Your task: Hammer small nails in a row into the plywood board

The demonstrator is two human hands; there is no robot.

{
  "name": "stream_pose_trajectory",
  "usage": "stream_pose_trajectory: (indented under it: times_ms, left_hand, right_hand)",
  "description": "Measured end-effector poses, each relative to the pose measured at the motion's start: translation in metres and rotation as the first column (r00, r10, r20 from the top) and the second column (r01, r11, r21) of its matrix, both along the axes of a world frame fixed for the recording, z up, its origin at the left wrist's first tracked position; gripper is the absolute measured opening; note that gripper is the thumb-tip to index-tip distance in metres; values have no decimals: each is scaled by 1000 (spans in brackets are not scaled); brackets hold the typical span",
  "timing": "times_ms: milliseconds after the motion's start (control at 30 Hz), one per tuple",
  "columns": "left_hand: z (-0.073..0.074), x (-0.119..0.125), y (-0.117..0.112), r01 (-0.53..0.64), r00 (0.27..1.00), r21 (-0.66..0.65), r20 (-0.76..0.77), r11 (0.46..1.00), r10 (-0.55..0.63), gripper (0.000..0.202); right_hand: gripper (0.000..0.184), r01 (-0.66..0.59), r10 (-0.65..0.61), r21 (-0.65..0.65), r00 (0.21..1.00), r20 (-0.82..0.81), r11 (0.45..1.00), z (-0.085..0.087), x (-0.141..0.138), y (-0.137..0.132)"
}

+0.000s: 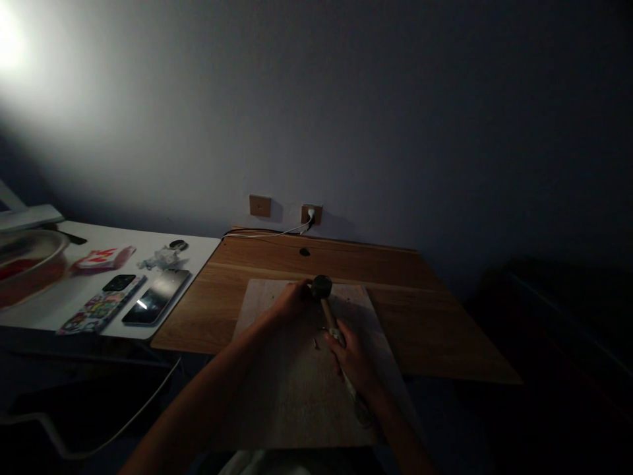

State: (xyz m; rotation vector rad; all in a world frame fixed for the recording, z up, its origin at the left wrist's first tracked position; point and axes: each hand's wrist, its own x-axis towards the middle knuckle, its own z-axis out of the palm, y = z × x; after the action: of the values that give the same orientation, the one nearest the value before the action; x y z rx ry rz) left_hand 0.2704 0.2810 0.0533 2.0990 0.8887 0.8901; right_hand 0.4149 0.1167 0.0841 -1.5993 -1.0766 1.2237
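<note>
Facing a plain wall [346,119], you had a wooden bench [445,330] before you and a white bench [200,249] beside its left edge. A flat board [281,402] lay on the wooden bench, its near end jutting toward you. Over the board, your right hand [350,356] was clenched round the handle of a hammer [330,313]. The hammer's long axis slanted, head ahead and leftward, handle end near you and rightward. Your left hand [295,297] was nearer the head, its fingers just left of it; that close pairing seemed what the coming move turned on. Whether those fingers touched the head or pinched anything, I could not tell. On the white bench lay a patterned phone [101,310], a dark phone [155,300] and a packet [103,259] whose red marks were unreadable; no brand showed legibly. Smallest, what looked like a nail [316,343] lay left of your right hand.
</note>
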Motion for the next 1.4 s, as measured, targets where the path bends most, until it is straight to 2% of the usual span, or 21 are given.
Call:
stream_pose_trajectory:
  times_ms: [100,167,233,333,433,533,633,833,967,1033,1100,1233,1300,1400]
  left_hand:
    - [-4,1,3,19,1000,-4,22,1000,-19,40]
    - [-5,1,5,8,1000,-16,-3,1000,-8,43]
    - [-4,0,5,-19,999,21,-47,1000,20,44]
    - [6,-1,-3,-35,988,157,-143,987,58,28]
    - [20,2,-20,35,941,216,-335,976,41,16]
    - [30,7,-38,75,867,234,-496,969,53,14]
    - [34,9,-47,103,827,242,-560,965,52,13]
    - [37,10,-49,178,789,272,-614,946,28,20]
    - [40,19,-50,304,737,340,-676,890,6,28]
    - [41,21,-48,347,720,341,-694,874,-15,25]
    - [41,17,-43,318,743,311,-668,896,-32,21]
    - [40,-6,-20,106,896,170,-443,980,-21,22]
    - [36,-17,-7,20,945,105,-327,994,15,22]
    - [25,-25,4,-52,967,78,-247,996,70,18]
  right_hand:
    - [68,3,-3,36,1000,2,999,-2,4,-2]
    - [56,-34,32,65,999,31,997,-2,10,-7]
    - [53,-45,42,61,997,57,997,0,18,-17]
    - [51,-19,15,40,995,94,999,0,32,-34]
    - [47,-3,-1,32,992,130,999,-3,42,-47]
    - [47,12,-14,17,992,124,1000,-8,45,-52]
    - [50,21,-23,16,995,100,1000,-9,44,-52]
    - [66,44,-42,-29,997,66,999,-12,45,-51]
    - [69,25,-24,-13,997,80,1000,-17,48,-52]
    - [68,34,-33,-2,995,89,999,-18,49,-52]
    - [65,47,-47,4,994,97,999,-17,50,-52]
    - [60,59,-56,-30,993,100,998,-13,48,-51]
    - [59,46,-42,-41,995,94,998,-11,46,-51]
    - [55,16,-13,-28,995,96,999,-9,44,-50]
